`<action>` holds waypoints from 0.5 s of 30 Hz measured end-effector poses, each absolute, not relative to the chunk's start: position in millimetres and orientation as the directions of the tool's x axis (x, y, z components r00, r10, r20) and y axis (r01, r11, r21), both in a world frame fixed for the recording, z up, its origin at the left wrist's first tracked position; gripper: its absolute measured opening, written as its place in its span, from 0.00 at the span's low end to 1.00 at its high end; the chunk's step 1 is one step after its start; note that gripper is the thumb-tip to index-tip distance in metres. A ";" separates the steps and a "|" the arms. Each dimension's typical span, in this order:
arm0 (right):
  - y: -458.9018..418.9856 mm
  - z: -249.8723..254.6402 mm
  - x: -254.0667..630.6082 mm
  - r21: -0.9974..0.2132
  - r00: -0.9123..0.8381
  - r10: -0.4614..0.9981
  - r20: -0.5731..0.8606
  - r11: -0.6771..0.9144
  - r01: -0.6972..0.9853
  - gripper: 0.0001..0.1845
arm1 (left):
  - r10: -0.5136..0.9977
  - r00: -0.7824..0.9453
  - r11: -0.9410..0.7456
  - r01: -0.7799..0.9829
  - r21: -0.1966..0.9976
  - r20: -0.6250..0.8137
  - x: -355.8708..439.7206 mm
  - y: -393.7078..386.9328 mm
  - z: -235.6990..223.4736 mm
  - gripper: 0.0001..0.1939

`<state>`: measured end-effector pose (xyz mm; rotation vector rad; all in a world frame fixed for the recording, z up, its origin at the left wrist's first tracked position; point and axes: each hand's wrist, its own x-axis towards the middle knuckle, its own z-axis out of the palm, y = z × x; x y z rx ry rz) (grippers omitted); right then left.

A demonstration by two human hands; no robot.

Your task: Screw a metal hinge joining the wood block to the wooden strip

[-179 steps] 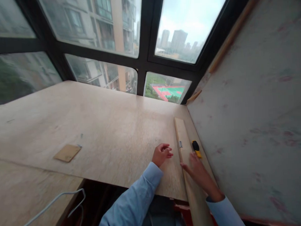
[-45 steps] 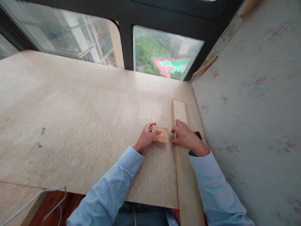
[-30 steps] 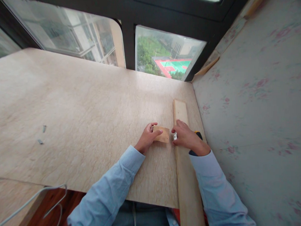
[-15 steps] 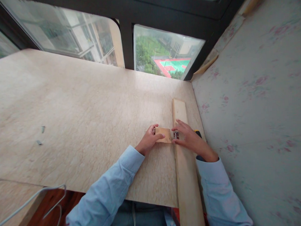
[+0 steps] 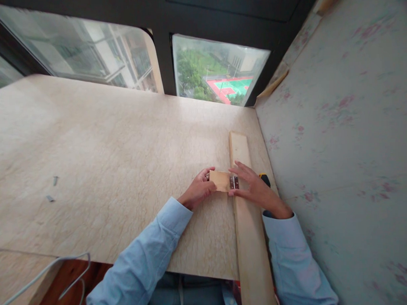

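Observation:
My left hand (image 5: 198,188) is closed on a small light wooden block (image 5: 219,181), thumb on its top and fingers at its left end. Something small and metallic shows by those fingertips, too small to name. A metal hinge (image 5: 234,182) lies at the left edge of a long wooden board (image 5: 251,240), against the block's right end. My right hand (image 5: 253,184) grips the hinge at its two ends between thumb and forefinger, with the other fingers stretched over the board.
Two small grey pieces, perhaps screws or plugs (image 5: 55,180), lie on the stone-patterned tabletop (image 5: 124,173) at the left. A yellow and black object (image 5: 264,179) is partly hidden behind my right hand. Patterned wall (image 5: 340,165) bounds the right; a white cable (image 5: 37,276) hangs at lower left.
The block's right end now meets the hinge, where a small gap was before. The hinge shows wider and flatter between my right thumb and forefinger. The camera has shifted slightly.

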<state>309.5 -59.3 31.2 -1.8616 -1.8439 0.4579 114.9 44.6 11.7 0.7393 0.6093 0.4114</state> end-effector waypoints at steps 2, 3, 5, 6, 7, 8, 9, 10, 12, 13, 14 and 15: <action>-60.3 33.0 308.9 -0.562 0.019 0.996 0.086 0.033 0.826 0.41 | 0.540 0.763 0.656 -0.116 0.746 -0.356 114.4 45.2 10.0 0.40; -60.6 33.7 308.3 -0.568 0.009 0.996 0.084 0.041 0.822 0.43 | 0.539 0.765 0.650 -0.113 0.751 -0.352 114.3 45.5 9.2 0.41; -61.1 34.3 306.6 -0.574 -0.016 0.996 0.083 0.061 0.816 0.47 | 0.544 0.763 0.644 -0.112 0.757 -0.350 114.4 45.9 8.5 0.41; -61.4 34.3 305.7 -0.576 -0.026 0.996 0.083 0.070 0.815 0.48 | 0.546 0.761 0.643 -0.112 0.757 -0.351 114.6 46.0 8.5 0.41; -61.7 34.1 304.8 -0.576 -0.034 0.996 0.082 0.075 0.814 0.49 | 0.546 0.759 0.643 -0.110 0.758 -0.354 114.9 46.0 8.8 0.41; -62.1 33.9 303.9 -0.575 -0.037 0.996 0.079 0.075 0.815 0.48 | 0.547 0.758 0.642 -0.106 0.759 -0.356 115.2 45.9 9.4 0.42; -62.4 33.8 303.1 -0.572 -0.035 0.997 0.074 0.071 0.817 0.47 | 0.546 0.758 0.641 -0.102 0.761 -0.358 115.4 45.8 10.2 0.42; -62.6 33.9 302.4 -0.568 -0.030 0.997 0.071 0.065 0.820 0.46 | 0.543 0.759 0.640 -0.098 0.762 -0.359 115.6 45.5 11.0 0.42; -63.0 34.4 301.6 -0.562 -0.020 0.997 0.075 0.059 0.825 0.43 | 0.538 0.763 0.644 -0.097 0.759 -0.359 115.9 44.9 12.8 0.42; -63.0 34.8 301.4 -0.560 -0.017 0.997 0.080 0.059 0.827 0.41 | 0.536 0.765 0.649 -0.103 0.754 -0.357 116.0 44.6 13.6 0.42; -63.0 35.1 301.4 -0.558 -0.014 0.996 0.084 0.059 0.828 0.40 | 0.534 0.768 0.655 -0.111 0.748 -0.354 116.0 44.2 14.3 0.43; -63.0 35.3 301.6 -0.557 -0.013 0.996 0.087 0.059 0.828 0.39 | 0.533 0.769 0.662 -0.119 0.740 -0.353 116.1 44.0 14.8 0.43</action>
